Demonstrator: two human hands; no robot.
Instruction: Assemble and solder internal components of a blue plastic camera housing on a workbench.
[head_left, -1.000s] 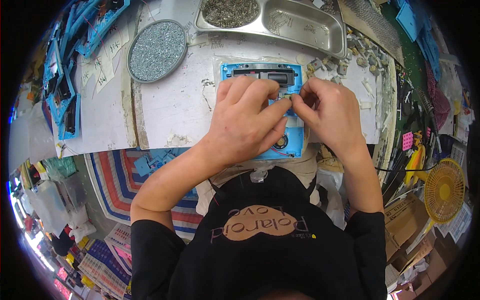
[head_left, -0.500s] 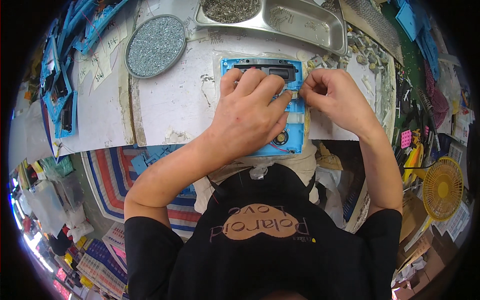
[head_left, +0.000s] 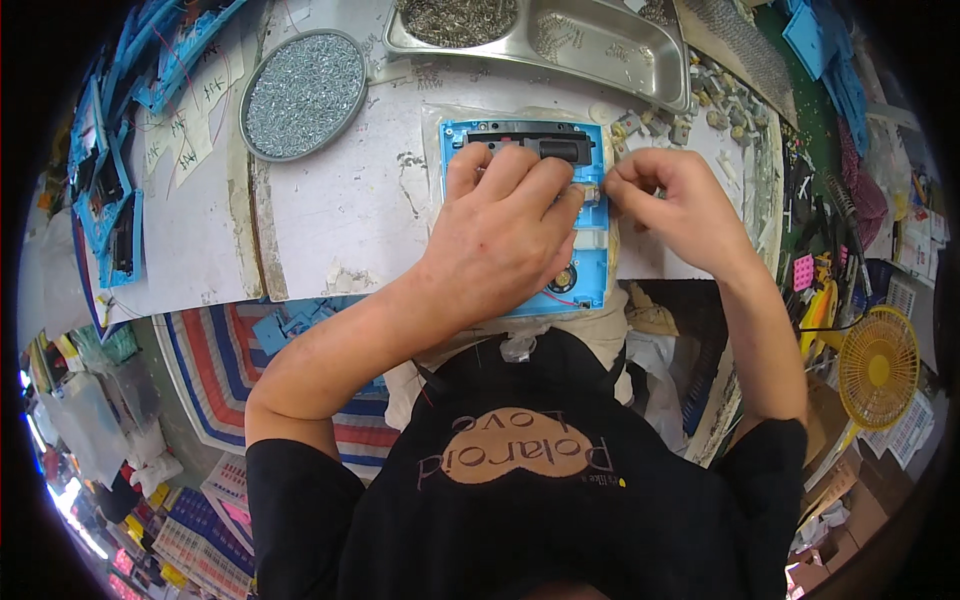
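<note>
A blue plastic housing [head_left: 600, 268] lies open on the table in front of me, with a black part [head_left: 560, 148] along its far side and a round speaker [head_left: 566, 278] at its near end. My left hand [head_left: 500, 215] lies over the housing, its fingers curled down onto it and hiding much of the inside. One of its fingertips rests beside a small pale part [head_left: 591, 192] near the right edge. Just off that edge, my right hand [head_left: 672, 200] is closed in a pinch; whatever sits between thumb and finger is too small to make out.
A round dish of small silvery screws [head_left: 305, 95] stands at the far left. Behind the housing is a metal tray [head_left: 665, 75] with small metal pieces. Small loose parts [head_left: 735, 115] are scattered to the right. Blue plastic shells [head_left: 110, 190] are heaped at the left, and a yellow fan [head_left: 880, 370] stands right.
My right hand has shifted very slightly away from the housing's edge, still pinched. My left fingers have moved slightly on the housing, and the small pale part beside them shows more.
</note>
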